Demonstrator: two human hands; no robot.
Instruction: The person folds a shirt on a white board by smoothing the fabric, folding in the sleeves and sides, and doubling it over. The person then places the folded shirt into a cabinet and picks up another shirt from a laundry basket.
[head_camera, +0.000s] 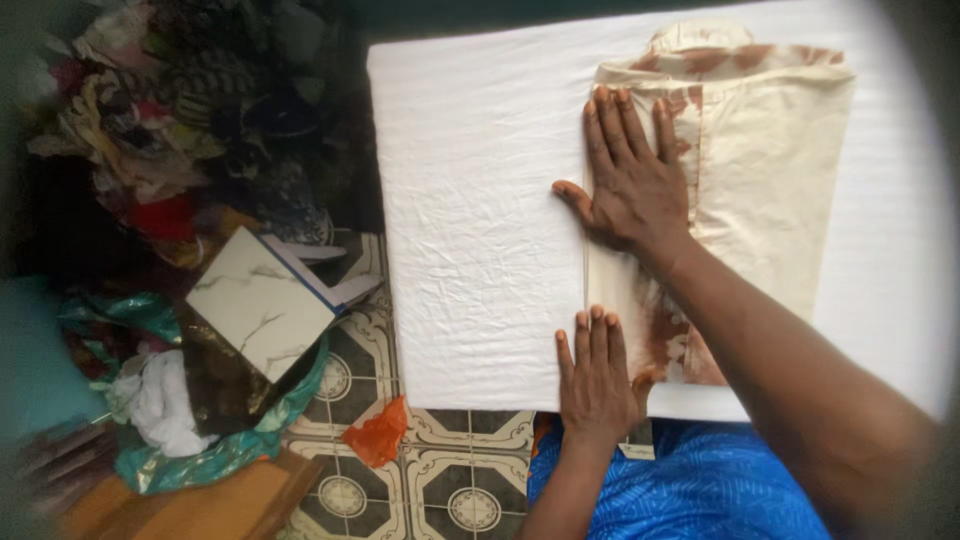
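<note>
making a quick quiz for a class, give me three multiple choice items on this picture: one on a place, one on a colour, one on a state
1. Where does the folded garment lie?
A. on the white padded board
B. on the tiled floor
C. on the heap of fabric scraps

2. What colours is the garment?
A. green and black
B. cream with rust-brown patches
C. plain blue

3. How is the right hand?
A. clenched
B. flat, fingers spread
C. lifted clear

Answers: 1 A, it rests on the board; 2 B, cream cloth, brown marks; 3 B, palm pressed on the garment's edge.

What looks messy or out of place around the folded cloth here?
The cream cloth has reddish-brown blotches. A loose tile lies tilted on a heap of fabric scraps, and an orange scrap lies on the floor.
</note>
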